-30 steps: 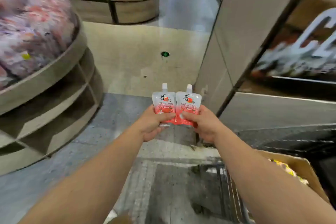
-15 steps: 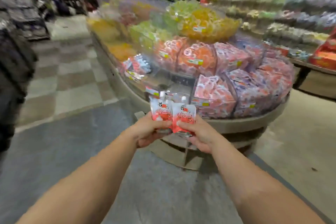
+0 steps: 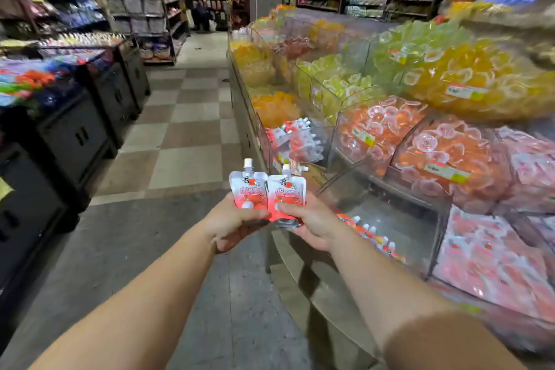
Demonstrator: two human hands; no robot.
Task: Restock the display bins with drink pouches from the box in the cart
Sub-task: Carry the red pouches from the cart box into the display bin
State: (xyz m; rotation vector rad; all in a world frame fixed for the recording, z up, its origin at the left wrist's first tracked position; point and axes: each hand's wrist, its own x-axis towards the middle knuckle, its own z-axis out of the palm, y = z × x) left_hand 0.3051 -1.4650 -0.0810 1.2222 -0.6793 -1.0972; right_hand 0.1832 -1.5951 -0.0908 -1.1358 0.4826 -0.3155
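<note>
Both hands were raised in front of the body, each gripping drink pouches by the lower edge: the left hand (image 3: 232,224) pinched the left pouch (image 3: 248,189) between thumb and curled fingers, and the right hand (image 3: 312,224) pinched the right pouch (image 3: 286,194) the same way. The two red-and-white pouches stood upright, spouts up, touching side by side; a silver edge under the right one hinted at more behind it, but how many could not be told.

To the right, the tiered display stand (image 3: 300,288) carried clear bins heaped with jelly cups, yellow and green higher up, orange and pink lower down. Just beyond the held pouches, a nearly bare clear bin (image 3: 399,228) held a few matching spouted pouches (image 3: 372,234) along its front edge. A higher bin (image 3: 295,141) behind the hands was partly filled with the same kind of pouch.

On the left, dark display units (image 3: 75,135) with colourful packets lined the checkered floor (image 3: 183,141), and stocked shelves (image 3: 141,9) stood farther back.
</note>
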